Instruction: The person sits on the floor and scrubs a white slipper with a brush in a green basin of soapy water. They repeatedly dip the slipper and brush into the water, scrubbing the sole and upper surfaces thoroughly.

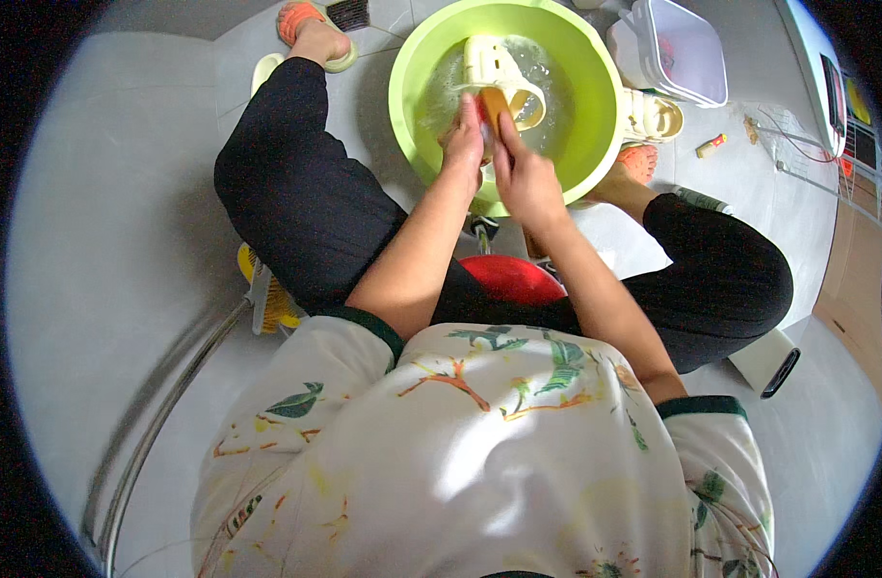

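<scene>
In the green basin, a cream clog lies in sudsy water. Just on the near side of it, my two hands come close together over the basin. My right hand is closed around what looks like a yellow-brown brush; its bristles do not show. The fingers of my left hand are closed beside the brush, next to a small red patch. What the left hand grips is mostly hidden by the fingers and the brush.
A second cream clog rests against the basin's right side, near a white bucket. A small red-and-yellow object lies on the tiles. Under me is a red seat. A yellow-bristled brush and metal hose are at left.
</scene>
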A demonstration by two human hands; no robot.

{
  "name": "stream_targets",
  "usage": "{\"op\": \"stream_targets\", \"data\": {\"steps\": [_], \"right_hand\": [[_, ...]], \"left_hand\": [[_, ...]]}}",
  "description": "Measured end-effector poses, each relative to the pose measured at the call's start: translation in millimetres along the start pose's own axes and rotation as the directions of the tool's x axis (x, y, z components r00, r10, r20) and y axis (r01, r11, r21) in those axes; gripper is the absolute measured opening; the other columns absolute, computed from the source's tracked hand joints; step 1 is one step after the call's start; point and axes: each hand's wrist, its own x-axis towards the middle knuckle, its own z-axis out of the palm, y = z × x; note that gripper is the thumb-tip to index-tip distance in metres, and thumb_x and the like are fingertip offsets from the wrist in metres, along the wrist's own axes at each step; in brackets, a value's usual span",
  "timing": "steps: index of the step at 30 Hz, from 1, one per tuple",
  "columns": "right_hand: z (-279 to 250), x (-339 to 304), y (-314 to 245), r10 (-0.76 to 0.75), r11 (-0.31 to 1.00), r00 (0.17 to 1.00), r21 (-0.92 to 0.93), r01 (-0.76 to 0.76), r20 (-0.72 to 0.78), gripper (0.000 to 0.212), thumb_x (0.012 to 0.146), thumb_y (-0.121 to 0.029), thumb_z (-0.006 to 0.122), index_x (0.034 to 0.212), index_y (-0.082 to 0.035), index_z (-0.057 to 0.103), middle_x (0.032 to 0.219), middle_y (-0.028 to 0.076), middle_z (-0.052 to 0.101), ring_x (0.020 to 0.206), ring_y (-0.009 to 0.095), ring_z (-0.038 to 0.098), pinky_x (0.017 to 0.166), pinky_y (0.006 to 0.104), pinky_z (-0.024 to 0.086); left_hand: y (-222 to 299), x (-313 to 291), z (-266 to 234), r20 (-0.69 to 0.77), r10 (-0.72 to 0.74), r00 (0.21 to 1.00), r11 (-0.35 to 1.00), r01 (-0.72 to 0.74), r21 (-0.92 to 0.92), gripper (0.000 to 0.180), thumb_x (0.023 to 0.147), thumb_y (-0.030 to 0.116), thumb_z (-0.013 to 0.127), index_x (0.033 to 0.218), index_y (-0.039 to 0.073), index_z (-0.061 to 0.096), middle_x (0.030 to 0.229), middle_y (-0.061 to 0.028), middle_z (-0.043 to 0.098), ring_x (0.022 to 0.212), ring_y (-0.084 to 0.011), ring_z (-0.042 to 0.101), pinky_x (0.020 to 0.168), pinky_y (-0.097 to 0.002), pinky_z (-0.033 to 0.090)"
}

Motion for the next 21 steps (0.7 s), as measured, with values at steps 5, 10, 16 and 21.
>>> {"op": "stream_targets", "data": {"steps": [5, 10, 16, 21], "right_hand": [[6.1, 34.3, 3.2, -0.016, 0.999, 0.999, 0.034, 0.017, -0.029, 0.045, 0.094, -0.027, 0.048, 0.136, -0.009, 0.047, 0.090, 0.032, 0.062, 0.088, 0.044, 0.063, 0.078, 0.0461, 0.051], [26.3, -5.3, 21.8, -0.057, 0.997, 0.997, 0.044, 0.059, -0.057, 0.049, 0.094, -0.033, 0.045, 0.139, -0.015, 0.044, 0.088, 0.031, 0.064, 0.084, 0.047, 0.063, 0.084, 0.0523, 0.049], [23.3, 44.3, 27.6, -0.003, 0.999, 0.996, 0.045, 0.007, -0.090, 0.050, 0.094, -0.030, 0.044, 0.141, -0.012, 0.039, 0.092, 0.032, 0.063, 0.088, 0.047, 0.062, 0.083, 0.0504, 0.050], [29.7, -28.3, 16.6, -0.025, 0.997, 1.000, 0.074, 0.026, -0.006, 0.049, 0.094, -0.027, 0.046, 0.139, -0.007, 0.042, 0.099, 0.034, 0.060, 0.093, 0.045, 0.062, 0.086, 0.0471, 0.049]], "left_hand": [[2.4, 2.2, -4.3, -0.023, -0.007, 1.000, 0.997, 0.006, -0.073, 0.059, 0.094, 0.057, 0.042, 0.136, 0.016, 0.047, 0.129, -0.0048, 0.053, 0.115, -0.0204, 0.052, 0.089, -0.0386, 0.045], [-0.8, -14.3, 3.2, -0.147, -0.082, 0.986, 0.992, 0.096, 0.087, 0.058, 0.092, 0.062, 0.042, 0.121, 0.015, 0.059, 0.109, -0.0033, 0.062, 0.100, -0.0194, 0.058, 0.076, -0.0319, 0.048], [1.1, -8.7, 9.4, -0.132, -0.041, 0.990, 0.999, 0.039, -0.015, 0.047, 0.094, 0.048, 0.048, 0.124, 0.013, 0.055, 0.116, -0.0057, 0.061, 0.101, -0.0196, 0.059, 0.081, -0.0363, 0.048], [-20.7, 10.5, -12.0, -0.202, 0.055, 0.978, 0.998, -0.050, 0.031, 0.040, 0.097, 0.046, 0.046, 0.106, 0.010, 0.061, 0.097, -0.0045, 0.065, 0.084, -0.0196, 0.062, 0.071, -0.0348, 0.051]]}}
